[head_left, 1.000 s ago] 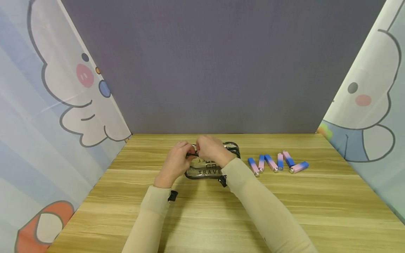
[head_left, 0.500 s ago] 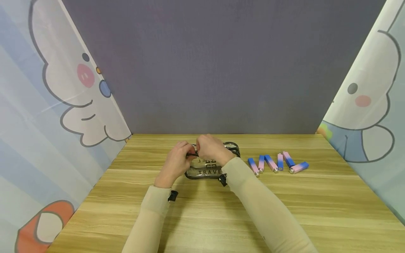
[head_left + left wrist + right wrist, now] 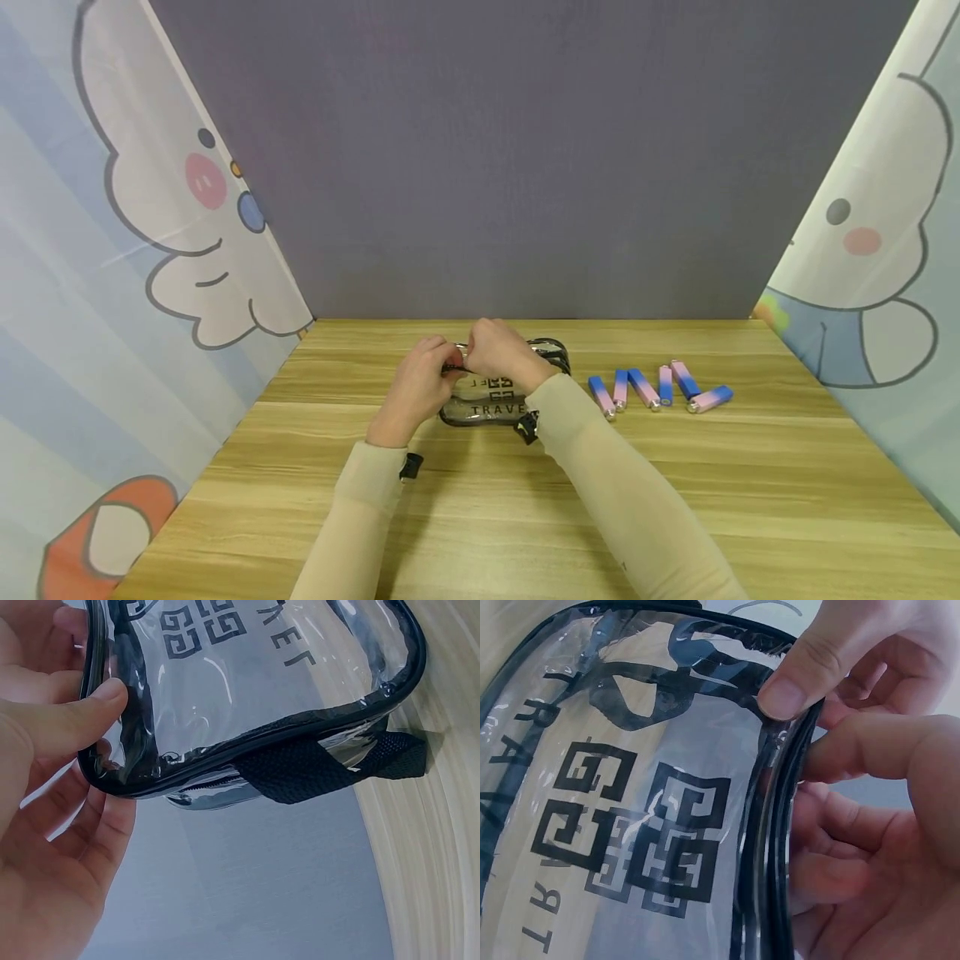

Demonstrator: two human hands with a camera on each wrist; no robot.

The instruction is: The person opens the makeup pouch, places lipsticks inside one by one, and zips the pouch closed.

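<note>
Right under and between both hands, a see-through plastic bag point(image 3: 487, 408) with round corners, smooth, shiny and a bit wrinkly. Around its rim, a thick, glossy black edge point(image 3: 93, 652). On its clear sides, black square shapes like little mazes and black printed letters. Near the left hand, sewn along one side of the bag, a black woven strap point(image 3: 292, 772), flat and bumpy.

In the left hand point(image 3: 420, 379), one corner of the bag: pinching the edge, thumb flat on the clear side, other fingers behind. Just beside it, at the same edge, the right hand point(image 3: 501, 352), fingers curled in, pinching there too. Cannot tell the exact part between the right fingertips; too hidden.

Through the clear bag, easy to see: backward black print on the other side, and pale wood.

Off to the right of the right hand, outside the bag, six little box-shaped sticks point(image 3: 643, 388), pink fading into blue, with shiny silver ends. Lying in a loose row, mostly slanted, the farthest one turned nearly sideways.

On both arms, cream sleeves point(image 3: 622, 483). Below the hands, a smooth table point(image 3: 487, 517) with yellow-brown wood stripes. Beyond the hands, a flat dark gray wall point(image 3: 495, 167). Out past each hand, pale blue cloth point(image 3: 60, 350) with white cartoon animals.
</note>
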